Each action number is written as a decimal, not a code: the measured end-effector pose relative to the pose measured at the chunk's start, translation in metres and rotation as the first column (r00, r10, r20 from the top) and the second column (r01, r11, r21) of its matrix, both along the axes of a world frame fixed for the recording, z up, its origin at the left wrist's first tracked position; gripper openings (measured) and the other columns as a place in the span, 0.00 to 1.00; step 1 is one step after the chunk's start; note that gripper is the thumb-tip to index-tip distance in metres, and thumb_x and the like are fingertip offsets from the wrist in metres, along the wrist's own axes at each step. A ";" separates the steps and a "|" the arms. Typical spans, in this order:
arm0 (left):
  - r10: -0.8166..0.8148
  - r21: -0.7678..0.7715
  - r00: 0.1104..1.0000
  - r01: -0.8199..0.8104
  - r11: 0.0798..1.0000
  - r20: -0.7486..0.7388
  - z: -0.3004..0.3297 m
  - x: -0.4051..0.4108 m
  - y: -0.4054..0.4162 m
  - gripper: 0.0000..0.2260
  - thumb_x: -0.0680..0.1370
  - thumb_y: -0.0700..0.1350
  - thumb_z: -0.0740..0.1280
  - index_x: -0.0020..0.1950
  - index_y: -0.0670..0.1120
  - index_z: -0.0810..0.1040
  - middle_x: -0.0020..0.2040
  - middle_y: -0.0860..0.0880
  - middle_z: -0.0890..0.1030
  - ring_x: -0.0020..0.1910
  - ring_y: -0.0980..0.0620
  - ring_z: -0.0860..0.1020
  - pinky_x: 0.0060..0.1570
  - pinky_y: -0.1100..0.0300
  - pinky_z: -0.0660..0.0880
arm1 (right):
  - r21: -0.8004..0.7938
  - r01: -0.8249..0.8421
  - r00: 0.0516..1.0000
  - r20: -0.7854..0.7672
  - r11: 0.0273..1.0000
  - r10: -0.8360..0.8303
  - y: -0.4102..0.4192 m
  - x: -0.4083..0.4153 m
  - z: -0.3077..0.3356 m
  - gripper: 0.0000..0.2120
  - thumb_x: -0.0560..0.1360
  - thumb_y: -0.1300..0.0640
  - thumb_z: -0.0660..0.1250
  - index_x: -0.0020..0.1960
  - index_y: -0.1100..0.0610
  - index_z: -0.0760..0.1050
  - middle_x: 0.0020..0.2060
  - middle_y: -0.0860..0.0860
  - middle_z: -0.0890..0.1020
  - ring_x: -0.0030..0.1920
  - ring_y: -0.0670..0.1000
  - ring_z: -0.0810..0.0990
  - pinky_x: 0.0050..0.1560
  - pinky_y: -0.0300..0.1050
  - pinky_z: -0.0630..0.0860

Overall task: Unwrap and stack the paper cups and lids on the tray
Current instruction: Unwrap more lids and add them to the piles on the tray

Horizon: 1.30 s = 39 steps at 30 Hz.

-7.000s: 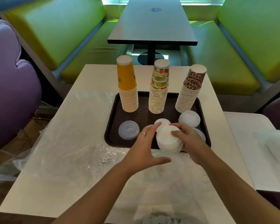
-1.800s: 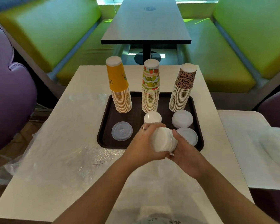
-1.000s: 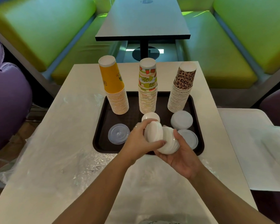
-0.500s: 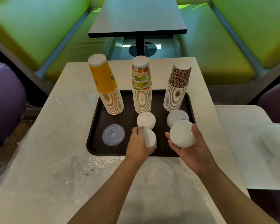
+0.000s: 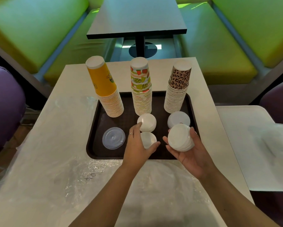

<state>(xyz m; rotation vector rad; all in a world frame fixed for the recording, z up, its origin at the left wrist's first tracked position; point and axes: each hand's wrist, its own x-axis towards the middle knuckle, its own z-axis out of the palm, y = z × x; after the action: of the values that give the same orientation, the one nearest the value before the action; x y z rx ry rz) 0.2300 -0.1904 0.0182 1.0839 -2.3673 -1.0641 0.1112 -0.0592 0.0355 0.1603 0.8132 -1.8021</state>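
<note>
**Lids split between both hands over tray**

Brown tray [image 5: 95, 128] sits on a white table [image 5: 68, 89]. At the tray's back stand three upside-down cup stacks: yellow stack [image 5: 107, 89] on the left, fruit stack [image 5: 141, 87] in the middle, leopard stack [image 5: 178, 87] on the right.

Left hand [image 5: 137, 145] is low over the tray's front middle, thumb and fingers curled round a small lid pile [image 5: 148, 139]; cannot tell if the pile rests on the tray. Ring on one finger. Just behind it, touching the fingertips, a second white pile [image 5: 147, 122] stands on the tray in front of the fruit stack.

Right hand [image 5: 189, 153] is palm up above the tray's front right corner, fingers and thumb cupped round a bigger lid stack [image 5: 180, 136], tilted toward the camera. Behind it a frosted lid pile [image 5: 178, 118] lies on the tray in front of the leopard stack.

Clear flat lid [image 5: 113, 138] lies at the tray's front left, apart from the rest.

Crumpled plastic wrap [image 5: 81, 171] covers the table near the person. A dark table [image 5: 137, 15] and green benches [image 5: 31, 30] stand beyond.
</note>
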 end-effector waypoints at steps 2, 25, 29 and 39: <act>-0.120 0.054 0.989 0.125 0.991 -0.084 0.016 0.001 -0.001 0.40 0.67 0.56 0.76 0.73 0.55 0.58 0.73 0.54 0.62 0.69 0.57 0.63 0.66 0.60 0.65 | 0.008 -0.018 1.000 -0.009 1.000 0.018 -0.003 0.000 0.001 0.54 0.48 0.45 0.84 0.70 0.50 0.66 0.63 0.60 0.76 0.57 0.62 0.80 0.43 0.53 0.81; -0.384 0.246 0.911 0.411 0.878 -0.151 0.050 -0.001 -0.017 0.31 0.65 0.47 0.78 0.63 0.60 0.69 0.62 0.58 0.72 0.62 0.54 0.72 0.57 0.52 0.77 | 0.119 -0.155 0.988 0.038 0.981 0.151 -0.031 0.019 0.019 0.30 0.69 0.45 0.65 0.69 0.54 0.66 0.62 0.61 0.76 0.58 0.59 0.78 0.38 0.51 0.82; -0.209 0.476 0.944 0.311 0.822 -0.257 0.052 -0.004 -0.032 0.28 0.66 0.44 0.78 0.59 0.62 0.71 0.60 0.54 0.75 0.58 0.53 0.77 0.54 0.56 0.78 | 0.118 -0.031 0.999 0.017 0.993 0.029 -0.029 0.015 0.019 0.21 0.77 0.47 0.60 0.67 0.54 0.70 0.60 0.61 0.78 0.53 0.58 0.82 0.43 0.53 0.82; 0.109 0.011 0.981 -0.112 0.994 0.163 0.012 -0.060 -0.061 0.39 0.65 0.53 0.78 0.69 0.43 0.63 0.66 0.45 0.70 0.66 0.46 0.69 0.61 0.52 0.70 | 0.157 0.069 0.998 -0.013 0.985 -0.068 -0.024 0.004 0.015 0.21 0.78 0.47 0.59 0.69 0.53 0.69 0.61 0.59 0.78 0.56 0.60 0.80 0.38 0.51 0.82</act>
<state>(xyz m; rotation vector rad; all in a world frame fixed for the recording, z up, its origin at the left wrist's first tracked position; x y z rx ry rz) 0.1701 -0.2509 0.0299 1.3400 -2.3913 -0.9967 0.1156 -0.0836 0.0503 0.2873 0.9664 -1.8034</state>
